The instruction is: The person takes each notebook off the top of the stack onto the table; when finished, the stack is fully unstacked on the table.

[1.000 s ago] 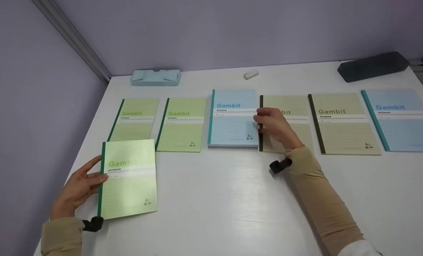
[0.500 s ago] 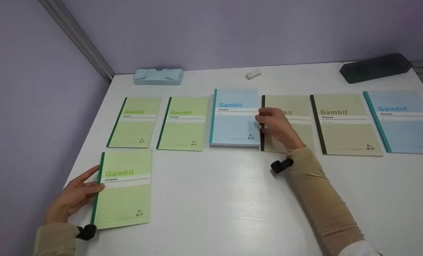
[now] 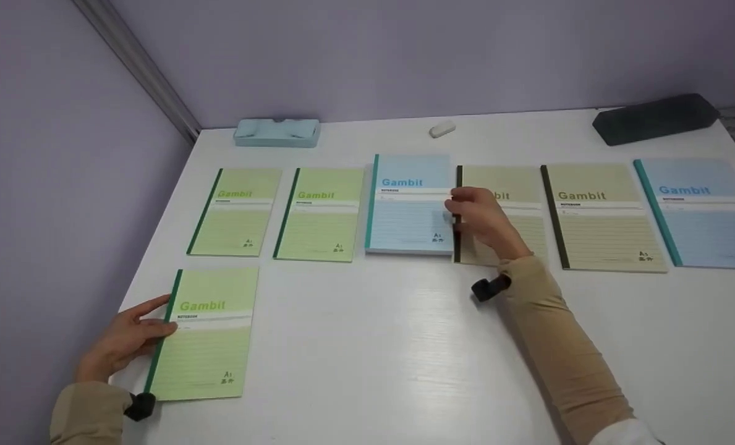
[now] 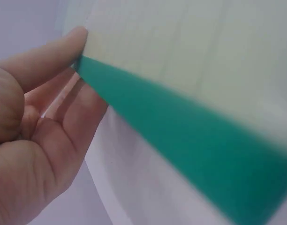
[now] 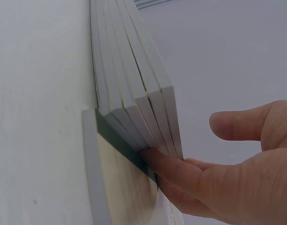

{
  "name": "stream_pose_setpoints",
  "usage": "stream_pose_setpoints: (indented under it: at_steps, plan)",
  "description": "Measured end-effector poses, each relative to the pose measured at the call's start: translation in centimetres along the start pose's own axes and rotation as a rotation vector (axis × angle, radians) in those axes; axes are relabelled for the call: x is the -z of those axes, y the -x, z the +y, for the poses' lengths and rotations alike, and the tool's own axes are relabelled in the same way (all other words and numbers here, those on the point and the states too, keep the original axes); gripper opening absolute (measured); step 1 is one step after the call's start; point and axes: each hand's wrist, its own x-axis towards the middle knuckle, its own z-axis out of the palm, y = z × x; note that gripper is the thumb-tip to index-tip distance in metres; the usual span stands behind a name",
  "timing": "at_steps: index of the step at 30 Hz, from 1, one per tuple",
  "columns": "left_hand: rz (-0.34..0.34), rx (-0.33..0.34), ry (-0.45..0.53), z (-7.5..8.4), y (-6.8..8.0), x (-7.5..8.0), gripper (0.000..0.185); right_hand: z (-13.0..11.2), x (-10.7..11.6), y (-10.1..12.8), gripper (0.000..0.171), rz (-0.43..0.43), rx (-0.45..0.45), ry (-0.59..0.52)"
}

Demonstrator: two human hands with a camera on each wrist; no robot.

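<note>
My left hand (image 3: 117, 343) pinches a green notebook (image 3: 206, 355) by its dark green spine at the front left. In the left wrist view the thumb lies on the cover side, with fingers (image 4: 82, 112) beneath the spine. Whether the whole notebook lies flat is unclear. At the middle, my right hand (image 3: 484, 216) touches the right side of a stack of several notebooks topped by a blue notebook (image 3: 409, 216). The right wrist view shows its fingertips against the stack (image 5: 134, 93) and the thumb apart from it. A brown notebook (image 3: 515, 185) lies partly under this hand.
Two green notebooks (image 3: 237, 213) (image 3: 318, 216) lie left of the stack. Another brown notebook (image 3: 605, 222) and a blue notebook (image 3: 707, 216) lie to the right. Along the back are a light blue case (image 3: 277, 133), a small white eraser-like object (image 3: 442, 128) and a dark case (image 3: 654, 119).
My left hand has brought the green notebook down and toward the front left, uncovering the lower part of the green notebook behind it. The right hand stays at the stack.
</note>
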Motion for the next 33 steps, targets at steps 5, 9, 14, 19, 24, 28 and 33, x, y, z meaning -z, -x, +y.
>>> stream_pose_setpoints:
  at_steps: [5, 9, 14, 19, 24, 28, 33]
  plan:
    - [0.031, -0.005, -0.063, 0.7, -0.2, 0.2, 0.083, 0.0, 0.1, 0.0, 0.053, 0.005, 0.022, -0.001]
    - [0.053, 0.006, -0.117, 1.2, -0.2, 0.1, 0.078, -0.1, 0.3, 0.0, 0.053, 0.006, 0.025, -0.018]
    - [0.068, 0.042, -0.175, 1.7, -0.2, 0.4, 0.072, -0.3, 0.6, 0.0, 0.055, -0.007, 0.034, -0.038]
    - [0.122, 0.033, -0.249, 2.5, 0.1, 0.3, 0.067, -0.5, 0.7, -0.1, 0.054, 0.001, 0.032, -0.016]
    - [0.296, -0.112, -0.283, 4.4, -0.4, -2.1, 0.063, -0.3, 0.9, 0.0, 0.054, 0.007, 0.026, -0.023]
    - [0.381, -0.300, -0.210, 6.8, -1.2, -5.7, 0.055, -0.1, 0.6, 0.0, 0.056, -0.013, 0.016, -0.017]
    - [0.335, -0.494, -0.094, 11.0, -3.0, -10.3, 0.048, 0.0, 0.3, 0.1, 0.056, -0.018, 0.012, -0.014]
